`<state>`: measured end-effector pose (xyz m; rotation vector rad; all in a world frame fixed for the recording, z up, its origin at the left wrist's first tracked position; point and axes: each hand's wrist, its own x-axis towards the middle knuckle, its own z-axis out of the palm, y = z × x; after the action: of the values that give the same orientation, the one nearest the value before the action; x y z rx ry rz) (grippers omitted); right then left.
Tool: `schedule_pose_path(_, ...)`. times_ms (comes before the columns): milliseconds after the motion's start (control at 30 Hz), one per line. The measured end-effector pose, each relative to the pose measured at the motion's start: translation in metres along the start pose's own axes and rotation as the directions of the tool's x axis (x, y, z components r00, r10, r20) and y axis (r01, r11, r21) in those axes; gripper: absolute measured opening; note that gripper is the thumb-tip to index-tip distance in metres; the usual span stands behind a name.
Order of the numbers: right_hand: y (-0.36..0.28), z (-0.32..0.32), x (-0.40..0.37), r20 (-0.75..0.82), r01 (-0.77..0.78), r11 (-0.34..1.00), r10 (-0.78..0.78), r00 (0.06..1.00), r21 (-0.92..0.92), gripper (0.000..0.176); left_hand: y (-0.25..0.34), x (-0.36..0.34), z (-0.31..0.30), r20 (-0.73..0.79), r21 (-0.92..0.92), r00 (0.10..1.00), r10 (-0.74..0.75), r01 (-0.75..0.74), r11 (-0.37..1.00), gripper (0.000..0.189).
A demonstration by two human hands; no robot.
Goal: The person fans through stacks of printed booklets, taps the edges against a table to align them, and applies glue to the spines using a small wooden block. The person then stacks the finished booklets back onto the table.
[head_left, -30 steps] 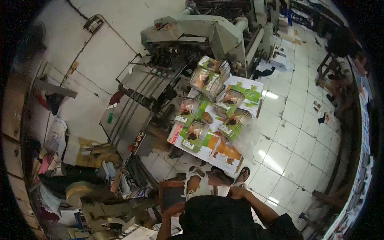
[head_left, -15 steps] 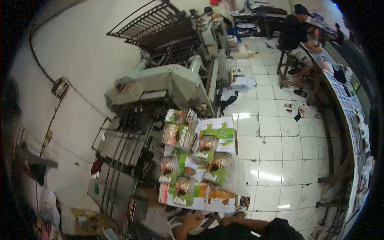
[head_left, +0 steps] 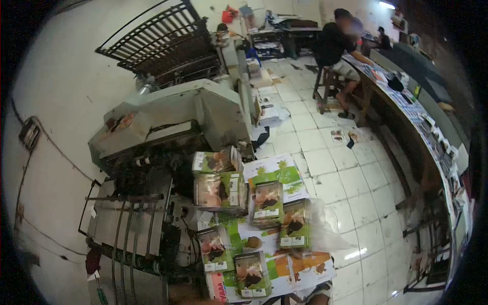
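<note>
A blurred, skin-coloured shape [head_left: 190,294] at the bottom edge, left of the printed sheets, looks like part of my left hand or forearm; its fingers cannot be made out. My right hand is out of view. In front of me, stacks of small printed booklets or cards lie on large printed sheets [head_left: 279,170]. They include a back stack [head_left: 216,161], a thick left stack [head_left: 219,190], a middle stack [head_left: 267,203], a right stack [head_left: 295,223], a lower-left stack [head_left: 215,249] and a front stack [head_left: 251,274]. Clear plastic [head_left: 328,226] hangs at the right side.
A large grey-green machine [head_left: 178,109] stands behind and left of the sheets, with metal rods [head_left: 127,234] below it. A person [head_left: 333,48] sits on a stool [head_left: 325,89] at a long table [head_left: 376,99] on the right. Papers [head_left: 274,114] lie on the tiled floor.
The view has tilted up and shifted, so the stacks appear nearer and lower. Both hands showed near my lap before; now only the blurred shape shows at the lower left.
</note>
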<state>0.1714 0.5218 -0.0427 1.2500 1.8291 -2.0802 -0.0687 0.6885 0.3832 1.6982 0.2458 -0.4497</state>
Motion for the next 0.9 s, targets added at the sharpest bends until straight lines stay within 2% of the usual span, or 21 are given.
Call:
schedule_pose_path(67, -0.001, -0.002, 0.001, -0.024, -0.016, 1.0, 0.016, 1.0, -0.006, 0.045, 0.015, -0.061, -0.006, -0.326, 0.085, 0.943, 0.069, -0.044, 0.995, 0.041)
schedule_pose_path(100, -0.003, -0.005, 0.0, -0.038, -0.018, 1.0, 0.017, 0.999, -0.017, 0.045, 0.023, -0.088, -0.005, -0.503, 0.146, 0.855, 0.13, -0.064, 0.987, 0.041)
schedule_pose_path(133, 0.0, -0.001, 0.0, -0.044, -0.017, 1.0, 0.017, 0.999, -0.017, 0.045, 0.032, -0.112, 0.001, -0.676, 0.233, 0.706, 0.211, -0.066, 0.97, 0.04)
schedule_pose_path(167, 0.002, -0.001, -0.001, -0.055, -0.012, 1.0, 0.011, 0.998, -0.025, 0.045, 0.037, -0.121, 0.014, -0.781, 0.347, 0.546, 0.304, -0.027, 0.937, 0.04)
schedule_pose_path(233, 0.008, 0.004, -0.009, -0.084, -0.006, 0.999, 0.003, 0.996, -0.039, 0.045, 0.051, -0.13, 0.035, -0.831, 0.529, 0.268, 0.487, 0.115, 0.841, 0.04)
schedule_pose_path(300, 0.015, 0.012, -0.016, -0.103, 0.004, 0.999, -0.009, 0.995, -0.045, 0.045, 0.057, -0.125, 0.056, -0.803, 0.591, 0.111, 0.586, 0.273, 0.759, 0.039)
schedule_pose_path(333, 0.018, 0.016, -0.019, -0.11, 0.009, 0.999, -0.014, 0.994, -0.051, 0.045, 0.06, -0.124, 0.065, -0.785, 0.6, 0.067, 0.617, 0.333, 0.727, 0.039)
schedule_pose_path(433, 0.024, 0.021, -0.028, -0.136, 0.007, 0.997, -0.017, 0.991, -0.079, 0.045, 0.062, -0.116, 0.09, -0.726, 0.614, -0.012, 0.688, 0.439, 0.656, 0.038)
schedule_pose_path(733, 0.044, 0.029, -0.015, -0.215, -0.004, 0.988, -0.029, 0.976, -0.152, 0.046, 0.055, -0.103, 0.143, -0.592, 0.666, -0.041, 0.805, 0.537, 0.518, 0.036)
schedule_pose_path(900, 0.057, 0.042, -0.006, -0.259, -0.022, 0.981, -0.03, 0.965, -0.195, 0.046, 0.042, -0.1, 0.175, -0.551, 0.666, -0.074, 0.831, 0.56, 0.492, 0.035)
